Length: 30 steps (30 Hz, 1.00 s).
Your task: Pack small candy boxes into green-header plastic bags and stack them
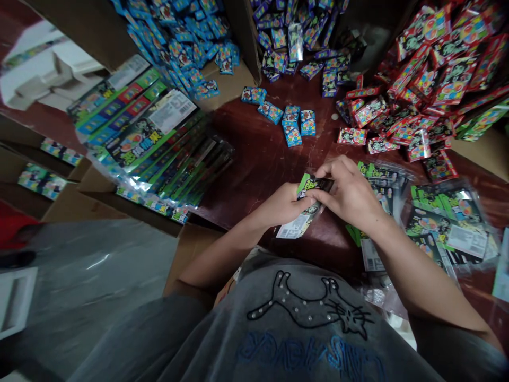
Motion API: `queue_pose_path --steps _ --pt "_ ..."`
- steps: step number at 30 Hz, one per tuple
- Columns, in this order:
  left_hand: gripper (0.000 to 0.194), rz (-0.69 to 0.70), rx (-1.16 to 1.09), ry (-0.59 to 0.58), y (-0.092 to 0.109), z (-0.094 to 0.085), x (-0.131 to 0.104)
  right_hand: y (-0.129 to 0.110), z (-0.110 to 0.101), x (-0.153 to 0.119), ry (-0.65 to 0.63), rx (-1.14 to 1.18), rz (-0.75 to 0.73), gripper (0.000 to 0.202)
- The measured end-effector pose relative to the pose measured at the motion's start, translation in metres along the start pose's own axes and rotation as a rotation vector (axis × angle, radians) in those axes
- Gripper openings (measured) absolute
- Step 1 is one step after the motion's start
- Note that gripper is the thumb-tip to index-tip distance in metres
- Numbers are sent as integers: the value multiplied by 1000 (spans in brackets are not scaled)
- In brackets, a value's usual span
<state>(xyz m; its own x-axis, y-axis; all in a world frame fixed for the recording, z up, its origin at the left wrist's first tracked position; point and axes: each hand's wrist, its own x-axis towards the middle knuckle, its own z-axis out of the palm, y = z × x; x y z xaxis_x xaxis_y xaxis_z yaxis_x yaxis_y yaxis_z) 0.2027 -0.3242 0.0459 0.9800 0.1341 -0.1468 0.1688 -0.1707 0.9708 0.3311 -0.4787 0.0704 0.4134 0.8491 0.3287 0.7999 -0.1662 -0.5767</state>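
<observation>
Both of my hands meet on one black-and-green printed candy package (307,184), held low over the table near my body. My left hand (287,202) grips its left side, thumb across the front. At its upper right edge, the fingers of my right hand (345,188) are bent and pinch the package. A white label with a barcode (292,227) shows at its lower end. My fingers hide much of the middle. Several small blue candy boxes (291,124) lie on the table beyond my hands.
Red boxes (421,122) are heaped at the right, purple boxes (314,32) at the back, blue boxes (191,48) at back left. Filled packs (147,138) stand in a stacked row at left. Flat black-and-green packages (441,217) lie by my right forearm. An open carton (191,246) is below the table edge.
</observation>
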Motion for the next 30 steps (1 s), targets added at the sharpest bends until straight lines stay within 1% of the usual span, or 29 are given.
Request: queue_pose_path --steps 3,6,8,11,13,16,19,20,23,25,26,28,30 --pt "27 -26 -6 32 0 3 -1 -6 -1 -2 -5 -91 19 18" --pt "18 -31 -55 72 3 4 -2 -18 -2 -5 35 -214 40 13" --pt "19 -25 -50 66 4 3 -3 -24 -5 -8 38 -205 47 12" --pt "29 -7 40 26 6 1 -7 -24 -13 -11 -50 -26 83 14" --pt "34 9 103 -28 7 -1 -10 -20 -21 -12 -144 130 130 23" --pt "29 8 151 -123 10 -3 -15 -15 -31 -13 -289 372 226 45" --pt "23 -18 176 -195 14 -4 -20 -13 -36 -15 -411 576 347 53" --pt "23 -20 183 -206 16 -5 -21 -12 -37 -17 -428 636 387 53" --pt "24 -1 216 -206 23 -7 -22 -7 -38 -21 -425 806 520 51" --pt "22 15 240 -227 28 -9 -22 -4 -39 -24 -456 888 581 47" --pt "22 19 248 -250 30 -10 -20 -3 -40 -25 -496 908 591 44" --pt "23 17 264 -299 31 -12 -17 -2 -41 -26 -587 890 567 39" --pt "23 3 265 -333 30 -13 -13 -3 -43 -26 -646 778 503 33"
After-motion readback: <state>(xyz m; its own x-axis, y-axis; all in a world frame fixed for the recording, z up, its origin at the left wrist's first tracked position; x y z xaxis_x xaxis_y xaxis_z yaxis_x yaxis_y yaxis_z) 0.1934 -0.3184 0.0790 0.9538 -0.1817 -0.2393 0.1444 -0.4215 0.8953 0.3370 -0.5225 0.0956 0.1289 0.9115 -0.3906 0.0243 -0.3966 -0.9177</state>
